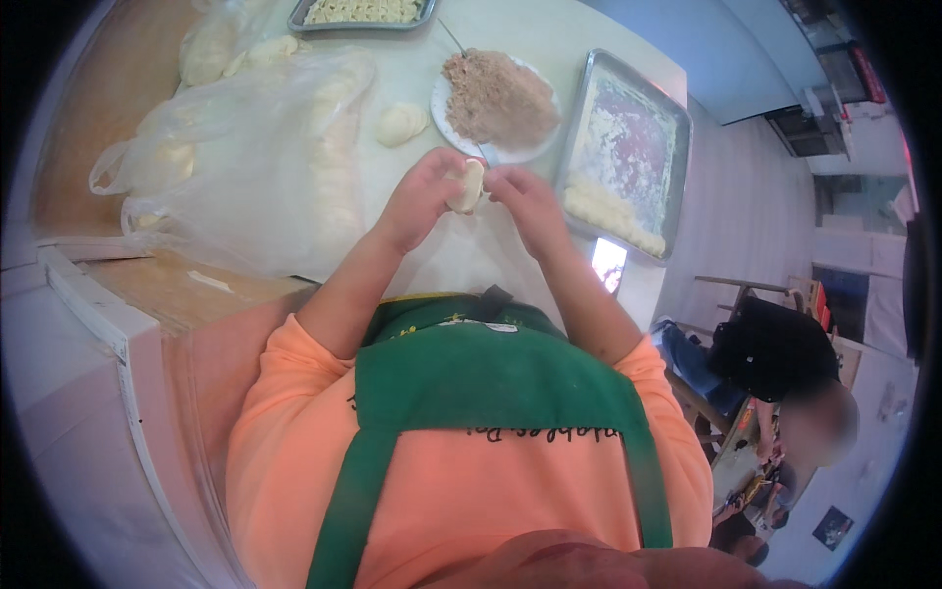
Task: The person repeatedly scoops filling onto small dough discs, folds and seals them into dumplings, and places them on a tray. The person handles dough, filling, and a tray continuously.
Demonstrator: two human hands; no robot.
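My left hand (419, 195) holds a pale piece of folded dough, which looks like a dumpling (467, 188), between thumb and fingers. Close by on its right is my right hand (528, 202), thumb and fingers drawn together; whether they grip anything is not clear. Just beyond both hands stands a white plate (439, 110) heaped with pinkish-brown minced filling (500, 96). A light-coloured utensil (489, 153) shows at the plate's near rim, partly behind my fingers. Left of the plate lies a small stack of round dough wrappers (402, 124).
At right, a metal tray (625, 140) dusted with flour holds a row of dumplings (614, 217). Below it lies a lit phone (609, 263). Plastic bags (257, 162) of dough cover the left side. Another tray (360, 26) is at the far edge. People (780, 353) sit off to the right.
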